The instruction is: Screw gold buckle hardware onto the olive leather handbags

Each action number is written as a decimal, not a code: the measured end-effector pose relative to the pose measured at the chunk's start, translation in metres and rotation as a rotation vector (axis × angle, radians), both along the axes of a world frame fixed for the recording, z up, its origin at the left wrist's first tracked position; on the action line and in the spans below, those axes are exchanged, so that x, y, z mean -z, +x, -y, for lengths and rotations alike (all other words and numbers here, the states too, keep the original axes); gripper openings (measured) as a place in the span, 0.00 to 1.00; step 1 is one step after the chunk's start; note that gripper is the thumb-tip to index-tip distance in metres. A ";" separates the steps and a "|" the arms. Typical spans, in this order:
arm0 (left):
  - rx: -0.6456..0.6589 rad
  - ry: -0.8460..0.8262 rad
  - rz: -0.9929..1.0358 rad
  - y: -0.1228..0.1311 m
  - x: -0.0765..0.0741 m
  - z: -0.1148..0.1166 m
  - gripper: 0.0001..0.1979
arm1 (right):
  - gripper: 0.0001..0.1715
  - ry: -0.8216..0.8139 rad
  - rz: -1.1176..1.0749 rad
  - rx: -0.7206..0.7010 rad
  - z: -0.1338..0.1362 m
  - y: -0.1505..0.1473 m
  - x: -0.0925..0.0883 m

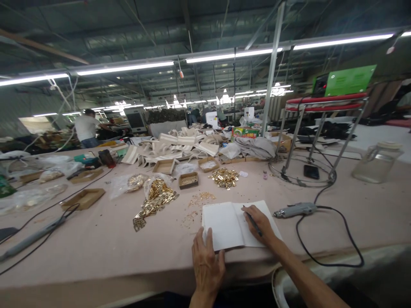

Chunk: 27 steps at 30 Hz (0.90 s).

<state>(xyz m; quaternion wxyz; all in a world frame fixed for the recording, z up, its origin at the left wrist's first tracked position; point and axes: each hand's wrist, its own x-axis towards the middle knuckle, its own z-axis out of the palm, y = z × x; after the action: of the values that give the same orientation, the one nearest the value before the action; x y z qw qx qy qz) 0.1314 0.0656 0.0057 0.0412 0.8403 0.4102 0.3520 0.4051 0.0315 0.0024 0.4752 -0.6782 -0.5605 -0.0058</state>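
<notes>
An open notebook (221, 224) with white pages lies near the table's front edge. My right hand (260, 224) grips a dark pen (254, 224) over the right page, close to its upper part. Fingers apart, my left hand (207, 259) rests at the notebook's lower left corner. Just beyond the notebook are scattered tiny gold pieces (201, 198) and a pile of gold metal fittings (224, 178). More gold fittings (154, 202) spill from a plastic bag to the left. Right of the notebook lies a grey electric screwdriver (296, 210) with a black cord.
Small cardboard boxes (189, 180) and plastic bags stand across the table. Pale fabric strips (180, 143) are heaped behind. A red-topped metal stool (326, 102) carries a green device (349, 81). A jug (378, 162) stands far right. Another person (86, 128) is in the left background.
</notes>
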 end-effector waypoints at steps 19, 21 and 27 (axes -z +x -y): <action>0.088 0.002 0.307 -0.010 0.023 -0.016 0.42 | 0.35 -0.182 0.275 0.053 -0.009 0.003 0.018; 0.074 0.008 0.314 -0.010 0.024 -0.016 0.43 | 0.34 -0.161 0.253 0.088 -0.011 0.004 0.020; 0.078 0.034 0.316 -0.009 0.030 -0.018 0.44 | 0.27 -0.130 0.227 0.127 -0.014 0.005 0.022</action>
<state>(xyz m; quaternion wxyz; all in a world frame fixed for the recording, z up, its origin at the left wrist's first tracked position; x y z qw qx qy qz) 0.1224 0.0840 -0.0241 0.1048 0.7903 0.3598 0.4848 0.4103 0.0454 -0.0198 0.3624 -0.7367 -0.5658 -0.0762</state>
